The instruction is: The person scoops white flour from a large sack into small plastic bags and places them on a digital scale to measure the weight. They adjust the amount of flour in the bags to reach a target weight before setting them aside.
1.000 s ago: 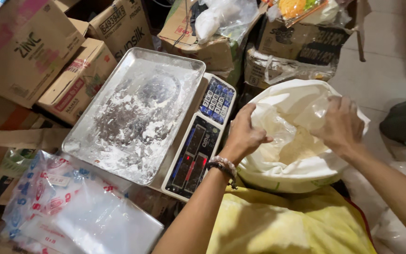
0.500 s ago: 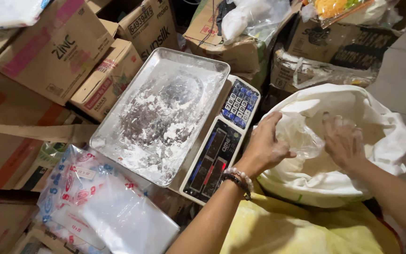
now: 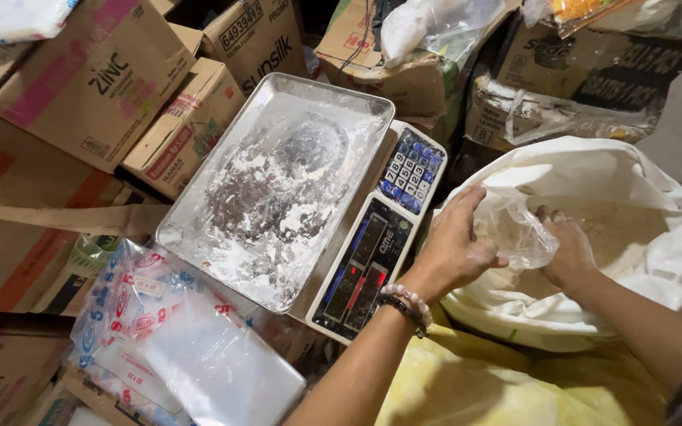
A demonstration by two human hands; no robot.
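Our left hand [image 3: 453,251] grips a clear bag [image 3: 515,229] over the white sack [image 3: 641,197]; our right hand [image 3: 568,251], at 3 o'clock, clamps its other side.

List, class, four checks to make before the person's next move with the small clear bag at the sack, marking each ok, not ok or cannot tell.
1. Left hand grips the small clear bag: ok.
2. Right hand is inside the white sack: ok.
3. Bag already holds powder: cannot tell.
4. Scale tray is clean: not ok, white powder lies on it.
5. Scale display shows a reading: cannot tell.
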